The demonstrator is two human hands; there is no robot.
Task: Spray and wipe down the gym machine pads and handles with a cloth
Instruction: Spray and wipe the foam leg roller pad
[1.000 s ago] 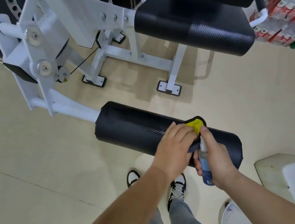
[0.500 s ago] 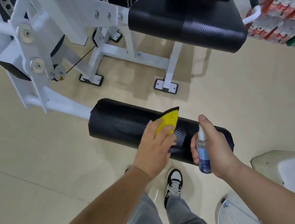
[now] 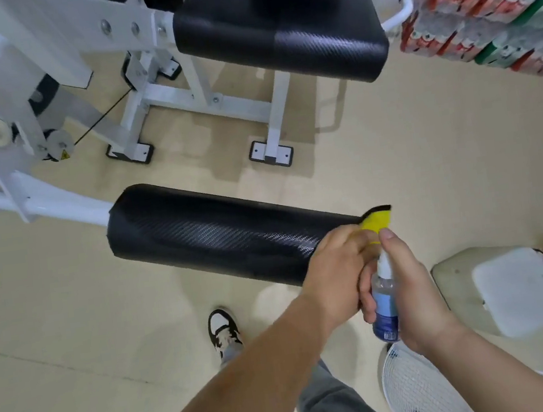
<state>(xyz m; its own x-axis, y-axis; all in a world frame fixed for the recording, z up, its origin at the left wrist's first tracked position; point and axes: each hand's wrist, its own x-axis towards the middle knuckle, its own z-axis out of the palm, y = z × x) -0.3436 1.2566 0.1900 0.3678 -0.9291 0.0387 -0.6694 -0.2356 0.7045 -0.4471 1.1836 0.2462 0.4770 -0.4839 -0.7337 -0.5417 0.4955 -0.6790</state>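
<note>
Bright even indoor light, soft shadows on the floor (image 3: 71, 316), sheen on the roller pad (image 3: 219, 236), wide-angle bending at edges, slight motion blur

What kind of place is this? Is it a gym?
Probably a gym. There's a white exercise machine with a black padded seat and a long black roller pad, where the left hand holds a yellow cloth and the right hand a spray bottle.

beige floor (image 3: 73, 333), machine frame (image 3: 274, 116), shoe (image 3: 223, 329)

Gym: white weight machine (image 3: 40, 63), black padded seat (image 3: 278, 23).
</note>
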